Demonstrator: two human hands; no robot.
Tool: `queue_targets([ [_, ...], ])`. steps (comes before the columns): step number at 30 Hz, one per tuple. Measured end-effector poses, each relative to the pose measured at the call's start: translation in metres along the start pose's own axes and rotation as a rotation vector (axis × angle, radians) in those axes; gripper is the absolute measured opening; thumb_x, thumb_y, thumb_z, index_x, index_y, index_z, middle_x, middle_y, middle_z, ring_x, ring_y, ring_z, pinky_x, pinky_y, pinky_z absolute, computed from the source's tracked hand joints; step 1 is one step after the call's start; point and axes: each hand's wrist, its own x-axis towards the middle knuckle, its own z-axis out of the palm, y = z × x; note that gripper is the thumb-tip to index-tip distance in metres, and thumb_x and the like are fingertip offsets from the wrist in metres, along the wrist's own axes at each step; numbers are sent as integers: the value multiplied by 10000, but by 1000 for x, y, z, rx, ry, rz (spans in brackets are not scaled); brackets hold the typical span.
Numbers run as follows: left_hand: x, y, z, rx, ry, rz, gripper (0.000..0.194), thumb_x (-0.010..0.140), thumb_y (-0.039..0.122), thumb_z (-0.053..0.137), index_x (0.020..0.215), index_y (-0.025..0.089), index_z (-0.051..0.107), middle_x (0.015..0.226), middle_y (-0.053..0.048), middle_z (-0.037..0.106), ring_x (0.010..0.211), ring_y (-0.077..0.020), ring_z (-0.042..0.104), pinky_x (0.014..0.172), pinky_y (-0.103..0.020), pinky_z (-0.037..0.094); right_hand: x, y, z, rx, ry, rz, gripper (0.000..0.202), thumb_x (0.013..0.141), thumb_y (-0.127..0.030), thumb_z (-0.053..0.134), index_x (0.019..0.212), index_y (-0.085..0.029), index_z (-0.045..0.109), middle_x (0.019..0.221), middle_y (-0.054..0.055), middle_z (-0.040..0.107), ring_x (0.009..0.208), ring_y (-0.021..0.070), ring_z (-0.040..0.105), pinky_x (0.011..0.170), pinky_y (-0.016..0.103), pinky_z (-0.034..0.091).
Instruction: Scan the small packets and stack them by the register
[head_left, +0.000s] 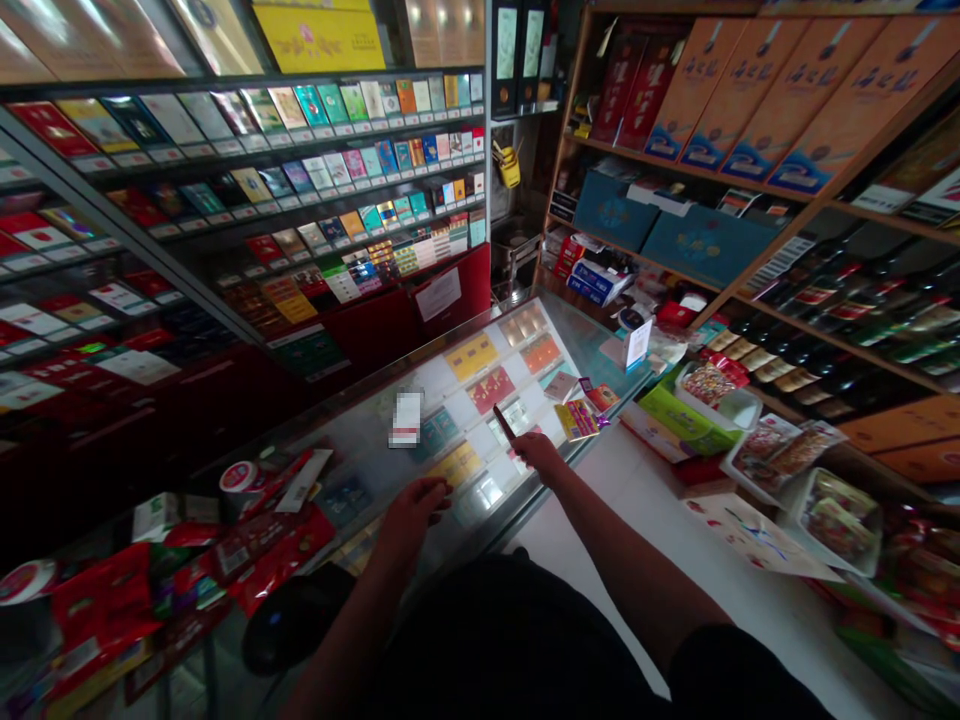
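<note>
My right hand (534,452) is closed around one end of a thin dark stick-like object (504,424), which points up and away over the glass counter (480,385). What exactly it is cannot be made out. Over the near side of the counter, my left hand (418,505) hangs with loosely bent fingers partly apart, and nothing shows in it. A white slip (406,418), partly blurred out, lies beyond my left hand. Flat packs, among them a red one (491,390) and a yellow one (456,464), show through the glass. Colourful small packets (577,419) lie right of my right hand.
Shelves of cigarette packs (330,170) stand behind the counter. Red snack bags (281,560) and tubs are piled at left. Orange boxes (750,100) and bottles (847,300) fill the right-hand shelves, with trays of packaged food (832,525) below. A small white stand (637,345) is at the counter's far end.
</note>
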Motion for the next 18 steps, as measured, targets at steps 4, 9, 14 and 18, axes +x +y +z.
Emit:
queue_targets([
  [4,17,23,20,55,-19,57,351,708,354,876,986,161,783,1015,-139,791,884,-254,705,731,-328,473,-35,-5,-4,249,-290,70,129,671,-297,682,641,-178,642,563,-11,558,502,110,427,478,242,297],
  [9,35,49,34,59,-144,129,422,744,399,845,1103,189,772,1097,-107,788,963,-254,713,758,-328,478,-71,-13,-14,429,-604,133,190,626,-301,760,709,-151,679,635,7,607,505,90,428,490,237,344],
  [14,39,54,35,66,-335,61,433,672,466,874,969,162,791,834,-65,767,762,-192,689,736,-322,486,-82,-8,-14,463,-595,115,261,688,-376,789,717,-130,706,613,19,613,486,90,443,471,241,373],
  [18,39,51,30,52,-314,46,376,615,427,918,832,162,763,771,-55,760,708,-169,677,735,-317,500,-86,-5,-7,453,-342,13,341,742,-452,825,703,-138,696,612,32,633,493,103,490,457,245,370],
])
